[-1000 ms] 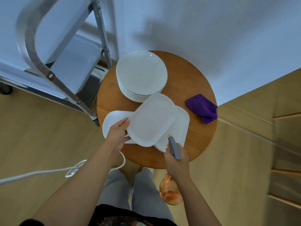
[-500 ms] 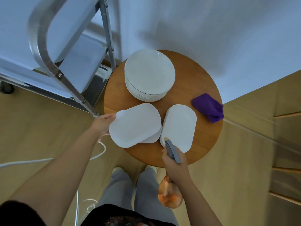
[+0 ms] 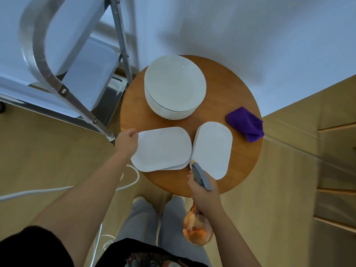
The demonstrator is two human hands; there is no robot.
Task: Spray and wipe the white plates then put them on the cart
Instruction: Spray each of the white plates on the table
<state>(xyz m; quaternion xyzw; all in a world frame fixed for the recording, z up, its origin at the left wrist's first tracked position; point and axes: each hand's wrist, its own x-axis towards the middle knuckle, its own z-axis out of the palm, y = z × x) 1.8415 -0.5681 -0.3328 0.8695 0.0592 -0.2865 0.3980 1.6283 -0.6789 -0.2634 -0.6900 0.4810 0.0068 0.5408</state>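
A metal cart [image 3: 63, 87] stands at far left, beside the round wooden table [image 3: 240, 93]. The left hand [image 3: 126, 142] pinches the edge of two stacked rectangular plates [image 3: 163, 149] — a third rectangular plate [image 3: 213, 147] lies just beside them. The right hand [image 3: 204, 193] grips a spray bottle [image 3: 198, 226], nozzle at that plate's near edge. Behind sit stacked round plates [image 3: 175, 85] and a purple cloth [image 3: 246, 123].

On the round wooden table [image 3: 221, 89] stands a stack of round white plates [image 3: 174, 86]. The left hand [image 3: 127, 142] holds the edge of a rectangular plate [image 3: 162, 149] lying on another one. The right hand [image 3: 204, 195] grips a spray bottle [image 3: 198, 226] near a second rectangular plate [image 3: 212, 149]. A purple cloth [image 3: 245, 123] lies on the right; the metal cart [image 3: 63, 74] stands left.
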